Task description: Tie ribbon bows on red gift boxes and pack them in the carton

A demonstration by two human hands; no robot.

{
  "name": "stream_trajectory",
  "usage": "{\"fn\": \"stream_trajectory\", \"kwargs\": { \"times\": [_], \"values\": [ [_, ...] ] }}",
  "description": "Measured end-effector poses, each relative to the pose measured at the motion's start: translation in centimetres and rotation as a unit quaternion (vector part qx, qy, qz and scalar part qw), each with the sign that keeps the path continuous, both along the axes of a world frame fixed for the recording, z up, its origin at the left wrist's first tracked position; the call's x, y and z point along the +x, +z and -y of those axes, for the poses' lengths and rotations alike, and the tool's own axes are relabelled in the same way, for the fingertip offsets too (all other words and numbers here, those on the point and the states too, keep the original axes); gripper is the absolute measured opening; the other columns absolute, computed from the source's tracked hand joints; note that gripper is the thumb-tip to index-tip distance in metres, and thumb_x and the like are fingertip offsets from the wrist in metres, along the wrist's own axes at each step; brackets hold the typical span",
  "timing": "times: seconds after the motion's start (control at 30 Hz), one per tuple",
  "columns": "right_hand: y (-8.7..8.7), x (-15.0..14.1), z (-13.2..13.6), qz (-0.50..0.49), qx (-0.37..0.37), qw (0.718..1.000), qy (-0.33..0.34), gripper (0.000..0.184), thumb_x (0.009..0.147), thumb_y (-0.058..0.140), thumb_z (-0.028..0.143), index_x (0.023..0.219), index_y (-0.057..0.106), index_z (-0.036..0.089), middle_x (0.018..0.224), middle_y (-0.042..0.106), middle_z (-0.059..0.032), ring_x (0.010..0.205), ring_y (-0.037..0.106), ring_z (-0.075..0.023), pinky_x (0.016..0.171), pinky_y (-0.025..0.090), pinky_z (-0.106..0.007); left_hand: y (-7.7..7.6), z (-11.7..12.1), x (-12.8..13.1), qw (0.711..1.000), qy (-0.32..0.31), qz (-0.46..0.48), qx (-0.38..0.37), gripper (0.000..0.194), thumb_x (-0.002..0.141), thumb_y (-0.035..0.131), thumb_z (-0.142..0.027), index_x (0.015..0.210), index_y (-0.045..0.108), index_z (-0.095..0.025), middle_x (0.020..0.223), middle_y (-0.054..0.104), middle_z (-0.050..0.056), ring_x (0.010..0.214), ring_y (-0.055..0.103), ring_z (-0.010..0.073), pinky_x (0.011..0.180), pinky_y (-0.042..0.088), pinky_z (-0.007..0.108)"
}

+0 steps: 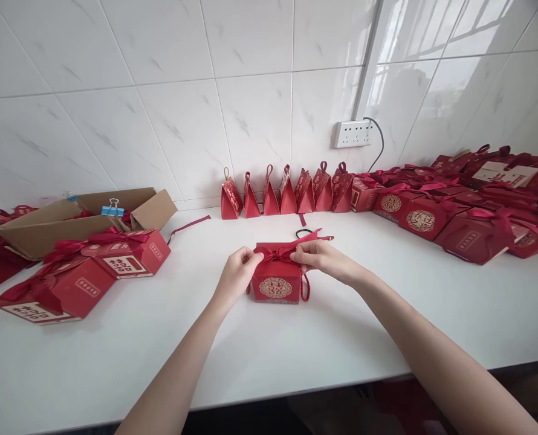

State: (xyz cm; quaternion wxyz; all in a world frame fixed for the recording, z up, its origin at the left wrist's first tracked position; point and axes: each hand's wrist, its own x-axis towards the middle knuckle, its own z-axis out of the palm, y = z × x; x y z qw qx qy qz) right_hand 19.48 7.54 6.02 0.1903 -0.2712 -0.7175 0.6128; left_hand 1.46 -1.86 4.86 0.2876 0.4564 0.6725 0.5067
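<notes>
A small red gift box (pixel 275 289) with a round gold emblem stands upright on the white table in front of me. Across its top runs a red ribbon (pixel 278 254), knotted or looped in the middle. My left hand (pixel 238 275) pinches the ribbon at the box's left side, thumb against the fingers. At the right, my right hand (pixel 318 258) pinches the other side of the same ribbon, and a loose ribbon end sticks up past its fingers. A red braided cord (pixel 305 287) hangs down the box's right side. A thin dark loop lies just behind.
Several small triangular red boxes (pixel 269 196) line the wall. Many red gift boxes (pixel 432 211) are piled at the right. At the left are more red boxes (pixel 87 284) and an open cardboard box (pixel 46 226) with a blue binder clip (pixel 112 209). A power socket (pixel 353 134) is on the wall.
</notes>
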Motion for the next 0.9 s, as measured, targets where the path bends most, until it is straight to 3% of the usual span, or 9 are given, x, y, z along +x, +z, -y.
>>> {"fn": "stream_trajectory", "kwargs": {
  "times": [0.17, 0.3, 0.57, 0.9],
  "values": [
    [-0.5, -0.3, -0.4, -0.034, -0.015, 0.999, -0.022, 0.039, 0.071, 0.065, 0.049, 0.059, 0.047, 0.017, 0.060, 0.050, 0.0030, 0.058, 0.045, -0.0092, 0.064, 0.038, -0.029, -0.3, -0.3, 0.0, 0.995, 0.024, 0.093, -0.019, 0.032, 0.067, 0.060, -0.044, 0.059, 0.043, -0.018, 0.058, 0.042, -0.003, 0.055, 0.039, 0.0107, 0.052, 0.028, 0.023],
    [-1.0, -0.4, -0.8, -0.050, -0.038, 0.998, -0.032, 0.040, 0.067, 0.069, 0.050, 0.060, 0.048, 0.017, 0.060, 0.050, 0.0031, 0.058, 0.046, -0.0093, 0.065, 0.039, -0.029, -0.5, -0.5, 0.0, 0.987, 0.009, 0.161, -0.015, 0.037, 0.063, 0.065, -0.046, 0.059, 0.043, -0.017, 0.060, 0.044, -0.002, 0.057, 0.041, 0.0104, 0.054, 0.031, 0.023],
    [-1.8, -0.4, -1.3, -0.081, -0.078, 0.993, -0.025, 0.038, 0.068, 0.070, 0.048, 0.062, 0.050, 0.017, 0.062, 0.051, 0.0033, 0.060, 0.046, -0.0096, 0.068, 0.038, -0.029, -0.8, -0.6, 0.2, 0.979, 0.012, 0.202, 0.008, 0.038, 0.063, 0.066, -0.044, 0.060, 0.039, -0.018, 0.058, 0.041, -0.004, 0.053, 0.037, 0.0078, 0.052, 0.029, 0.021],
    [-2.8, -1.3, -1.6, -0.187, -0.165, 0.968, -0.022, 0.036, 0.066, 0.074, 0.040, 0.057, 0.046, 0.018, 0.057, 0.043, 0.0057, 0.056, 0.041, -0.0087, 0.063, 0.035, -0.026, -1.3, -1.0, 0.1, 0.953, 0.000, 0.300, 0.028, 0.039, 0.054, 0.073, -0.044, 0.061, 0.046, -0.017, 0.063, 0.053, -0.001, 0.060, 0.048, 0.0107, 0.052, 0.033, 0.021]
  ]
}}
